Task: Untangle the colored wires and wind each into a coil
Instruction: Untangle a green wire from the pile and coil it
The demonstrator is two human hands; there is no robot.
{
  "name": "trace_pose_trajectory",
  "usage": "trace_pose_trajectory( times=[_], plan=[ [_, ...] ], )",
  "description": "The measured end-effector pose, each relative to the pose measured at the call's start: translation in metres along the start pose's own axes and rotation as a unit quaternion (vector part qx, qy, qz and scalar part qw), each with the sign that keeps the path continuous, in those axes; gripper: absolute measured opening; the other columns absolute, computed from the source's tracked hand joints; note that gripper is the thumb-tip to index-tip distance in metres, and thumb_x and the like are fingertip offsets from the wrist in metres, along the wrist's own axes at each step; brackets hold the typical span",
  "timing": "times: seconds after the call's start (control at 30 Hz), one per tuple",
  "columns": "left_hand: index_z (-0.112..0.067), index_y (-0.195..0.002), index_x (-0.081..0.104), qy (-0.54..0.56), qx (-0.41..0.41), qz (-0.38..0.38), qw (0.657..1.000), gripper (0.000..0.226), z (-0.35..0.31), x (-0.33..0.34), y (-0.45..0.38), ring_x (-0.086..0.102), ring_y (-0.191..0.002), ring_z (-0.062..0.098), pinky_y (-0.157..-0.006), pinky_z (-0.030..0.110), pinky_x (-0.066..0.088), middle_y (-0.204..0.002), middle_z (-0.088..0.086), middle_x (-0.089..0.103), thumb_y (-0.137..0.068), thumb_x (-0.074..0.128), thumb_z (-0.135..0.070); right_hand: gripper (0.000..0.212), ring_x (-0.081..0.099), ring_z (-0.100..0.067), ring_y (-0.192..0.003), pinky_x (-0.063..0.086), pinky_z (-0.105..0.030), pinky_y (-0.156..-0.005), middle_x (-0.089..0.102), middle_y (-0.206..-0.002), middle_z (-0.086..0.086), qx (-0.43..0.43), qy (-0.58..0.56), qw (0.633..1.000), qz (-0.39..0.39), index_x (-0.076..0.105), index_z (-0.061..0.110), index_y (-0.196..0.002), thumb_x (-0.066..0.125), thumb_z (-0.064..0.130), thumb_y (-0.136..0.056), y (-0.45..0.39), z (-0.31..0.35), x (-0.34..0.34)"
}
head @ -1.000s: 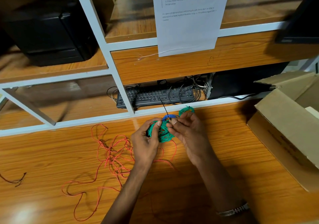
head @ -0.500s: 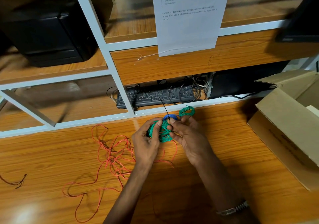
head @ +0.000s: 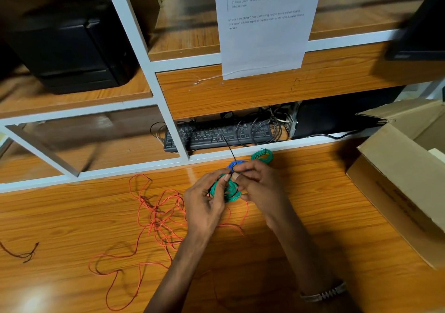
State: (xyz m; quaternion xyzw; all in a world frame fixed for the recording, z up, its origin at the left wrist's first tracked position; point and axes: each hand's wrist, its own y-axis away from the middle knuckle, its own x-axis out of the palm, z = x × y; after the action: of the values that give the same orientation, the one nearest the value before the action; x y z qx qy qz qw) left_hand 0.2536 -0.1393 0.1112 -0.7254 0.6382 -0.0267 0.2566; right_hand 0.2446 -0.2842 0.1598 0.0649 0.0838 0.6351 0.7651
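Note:
A green wire coil (head: 228, 191) is held between both hands above the wooden table (head: 313, 204). My left hand (head: 204, 204) grips its left side with thumb and fingers. My right hand (head: 258, 183) pinches a thin black tie (head: 231, 152) at the coil's top, and the tie's free end sticks up toward the keyboard. A blue wire coil (head: 233, 164) peeks out just behind my right fingers. A second green coil (head: 262, 155) lies on the table behind them. Loose red wire (head: 156, 216) sprawls tangled to the left and under my left forearm.
An open cardboard box (head: 397, 180) stands at the right. A black keyboard (head: 216, 134) with cables sits on the low shelf behind the table edge. A short dark wire scrap (head: 22, 253) lies at the far left. A white shelf frame (head: 168, 119) rises behind.
My right hand's fingers have shifted slightly on the black tie at the top of the green coil. The coils and the red wire lie where they were.

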Motion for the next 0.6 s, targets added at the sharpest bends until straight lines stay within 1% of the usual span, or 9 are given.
trace_pose_trajectory(
  times=[0.03,0.1,0.2,0.23,0.33,0.4,0.47,0.53,0.6],
  plan=[
    [-0.031,-0.107,0.081,0.008,-0.007,0.004,1.000,0.026,0.000,-0.001,0.000,0.075,-0.101,0.008,-0.081,0.025,0.059,-0.107,-0.015,0.080,-0.100,0.072,-0.008,0.015,0.074,-0.009,-0.077,0.061,-0.027,-0.062,0.078,-0.088,0.002,-0.035,0.039,0.999,0.013,0.071,0.018,-0.110,0.071,0.012,-0.096,-0.002,-0.001,-0.002],
    [-0.026,-0.108,0.082,0.038,-0.038,0.010,0.999,0.021,0.001,-0.002,0.000,0.076,-0.102,0.010,-0.082,0.026,0.060,-0.107,-0.012,0.081,-0.100,0.072,-0.009,0.020,0.075,-0.006,-0.083,0.063,-0.031,-0.069,0.079,-0.089,0.004,-0.105,0.093,0.989,0.038,0.075,0.022,-0.112,0.071,0.011,-0.096,-0.004,-0.003,-0.005],
    [-0.014,-0.107,0.082,0.083,-0.082,0.036,0.992,0.015,-0.002,-0.010,-0.004,0.077,-0.102,0.013,-0.086,0.033,0.060,-0.105,-0.005,0.082,-0.100,0.071,-0.009,0.019,0.075,-0.006,-0.088,0.062,-0.031,-0.076,0.080,-0.094,0.007,-0.157,0.101,0.980,0.067,0.081,0.024,-0.104,0.076,0.010,-0.092,-0.006,-0.003,-0.011],
    [-0.012,-0.106,0.082,0.102,-0.089,0.055,0.989,0.014,-0.003,-0.014,-0.006,0.076,-0.100,0.013,-0.086,0.033,0.059,-0.104,-0.002,0.082,-0.100,0.070,-0.007,0.019,0.076,-0.008,-0.090,0.062,-0.032,-0.080,0.080,-0.094,0.007,-0.164,0.097,0.979,0.074,0.082,0.026,-0.100,0.079,0.011,-0.089,-0.009,-0.002,-0.013],
    [-0.007,-0.103,0.080,0.156,-0.095,0.090,0.979,0.017,-0.013,-0.023,-0.009,0.074,-0.093,0.008,-0.083,0.023,0.056,-0.100,-0.001,0.082,-0.100,0.065,0.000,0.017,0.076,-0.013,-0.090,0.061,-0.034,-0.083,0.080,-0.091,0.005,-0.162,0.093,0.978,0.094,0.082,0.029,-0.088,0.087,0.014,-0.081,-0.022,0.008,-0.020],
    [-0.002,-0.105,0.079,0.168,-0.105,0.080,0.977,0.015,-0.017,-0.027,-0.010,0.074,-0.092,0.008,-0.081,0.020,0.057,-0.100,0.001,0.082,-0.100,0.065,-0.001,0.013,0.076,-0.015,-0.089,0.060,-0.032,-0.082,0.080,-0.090,0.005,-0.158,0.103,0.976,0.107,0.082,0.026,-0.087,0.088,0.017,-0.079,-0.029,0.018,-0.019],
    [0.002,-0.104,0.078,0.170,-0.109,0.075,0.976,0.013,-0.019,-0.031,-0.011,0.074,-0.089,0.007,-0.078,0.019,0.056,-0.098,0.001,0.082,-0.099,0.066,-0.001,0.011,0.076,-0.020,-0.089,0.061,-0.034,-0.081,0.080,-0.090,0.002,-0.136,0.062,0.983,0.108,0.082,0.022,-0.089,0.087,0.016,-0.081,-0.033,0.025,-0.015],
    [0.003,-0.104,0.078,0.171,-0.110,0.087,0.975,0.013,-0.019,-0.034,-0.010,0.074,-0.088,0.010,-0.077,0.020,0.057,-0.098,0.008,0.081,-0.099,0.068,-0.003,0.011,0.076,-0.022,-0.090,0.063,-0.035,-0.080,0.080,-0.090,-0.003,-0.113,-0.004,0.991,0.071,0.081,0.019,-0.092,0.085,0.014,-0.083,-0.039,0.030,-0.013],
    [0.003,-0.104,0.077,0.180,-0.115,0.090,0.973,0.014,-0.018,-0.038,-0.007,0.075,-0.089,0.015,-0.077,0.024,0.058,-0.099,0.014,0.080,-0.098,0.069,-0.007,0.010,0.077,-0.024,-0.091,0.062,-0.035,-0.080,0.080,-0.089,-0.006,-0.093,-0.067,0.993,0.008,0.079,0.017,-0.092,0.083,0.012,-0.085,-0.048,0.033,-0.014]
  ],
)
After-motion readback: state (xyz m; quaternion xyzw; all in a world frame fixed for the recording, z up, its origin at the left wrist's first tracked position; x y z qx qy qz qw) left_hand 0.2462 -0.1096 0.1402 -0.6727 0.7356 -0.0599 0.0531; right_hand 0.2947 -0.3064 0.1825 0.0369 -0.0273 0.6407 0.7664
